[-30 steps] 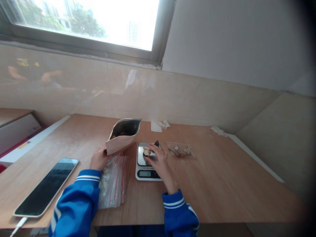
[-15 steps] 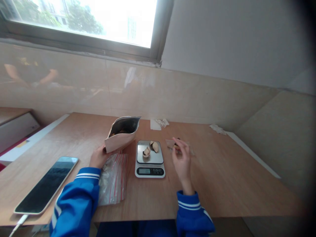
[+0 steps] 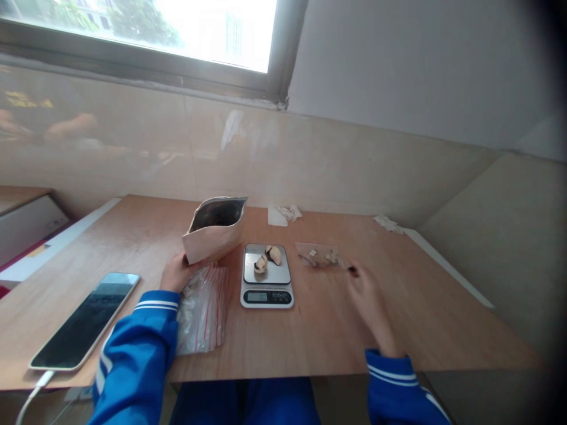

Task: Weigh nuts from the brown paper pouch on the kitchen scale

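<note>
My left hand [image 3: 175, 274] is closed on the lower left corner of a pinkish-tan stand-up pouch [image 3: 212, 243], tilted with its silver-lined mouth open; its inside is dark. Below it lies a stack of clear zip bags [image 3: 202, 313] with red stripes. A small digital kitchen scale [image 3: 267, 299] bears two pale, dark-edged dried pieces [image 3: 274, 255]; its digits are too small to read. To its right, a clear zip bag [image 3: 316, 255] with bits inside lies flat. Just right of that bag, my right hand [image 3: 365, 295], blurred, pinches a small dark piece [image 3: 353, 271].
A phone [image 3: 86, 321] with a white charging cable [image 3: 33, 392] lies at the left. Crumpled tissue [image 3: 290, 213] and a white paper square [image 3: 277, 216] sit by the tiled wall. Another scrap of tissue [image 3: 388, 224] is farther right. The wall reflects a person's arms.
My right hand has moved right and toward me, off the small zip bag, with a dark piece in its fingers. The left hand still holds the pouch. The camera view has shifted slightly.
</note>
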Tool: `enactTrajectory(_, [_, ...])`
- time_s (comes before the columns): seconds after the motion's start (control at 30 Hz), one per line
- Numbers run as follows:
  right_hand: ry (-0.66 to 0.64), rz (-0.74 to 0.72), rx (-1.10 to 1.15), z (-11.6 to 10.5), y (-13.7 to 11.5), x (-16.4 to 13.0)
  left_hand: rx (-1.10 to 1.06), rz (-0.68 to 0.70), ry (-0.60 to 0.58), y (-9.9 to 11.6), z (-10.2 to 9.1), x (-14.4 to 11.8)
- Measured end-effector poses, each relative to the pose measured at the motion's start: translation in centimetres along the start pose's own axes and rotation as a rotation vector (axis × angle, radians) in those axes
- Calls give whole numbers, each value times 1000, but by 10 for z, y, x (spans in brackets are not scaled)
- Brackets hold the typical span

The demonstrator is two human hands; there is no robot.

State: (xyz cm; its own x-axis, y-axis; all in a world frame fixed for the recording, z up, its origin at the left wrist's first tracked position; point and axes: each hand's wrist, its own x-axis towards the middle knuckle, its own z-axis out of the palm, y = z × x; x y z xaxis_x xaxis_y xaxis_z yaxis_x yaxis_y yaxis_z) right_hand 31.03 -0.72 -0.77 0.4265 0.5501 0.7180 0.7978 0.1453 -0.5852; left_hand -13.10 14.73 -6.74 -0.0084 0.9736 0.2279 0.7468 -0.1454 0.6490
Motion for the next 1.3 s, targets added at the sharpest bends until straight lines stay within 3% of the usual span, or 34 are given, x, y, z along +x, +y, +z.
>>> enactTrajectory(0.1, [-198,-35,16,30,27,-35,-27,15,-7,0,1,0])
enactTrajectory(0.27, [-469,-109,-93,43,66,-59,-30,21,5,-1,1,1])
enactTrajectory(0.47, [-300,-50,-132,50,90,-65,-50,56,-24,1,0,0])
enactTrajectory(0.73, [-324,-47,-124,50,86,-63,-48,51,-29,2,-2,-1])
enactTrajectory(0.8, [-314,-59,-145,47,72,-59,-41,45,-18,2,-2,-1])
enactTrajectory(0.87, [-248,-76,-151,42,42,-51,-34,40,-3,2,-2,-2])
enactTrajectory(1.0, [-158,-173,131,32,-59,-28,-31,61,-4,6,-5,-4])
enactTrajectory(1.07, [-268,-276,292,34,-112,-18,-42,90,0,9,-5,-5])
enactTrajectory(1.13, [-497,-430,402,43,-152,-11,-68,135,11,10,-4,-5])
enactTrajectory(1.2, [-636,-495,423,54,-173,-7,-95,171,25,10,-3,-6])
enactTrajectory(1.3, [-804,-463,262,69,-181,-3,-109,181,38,9,-2,-6])
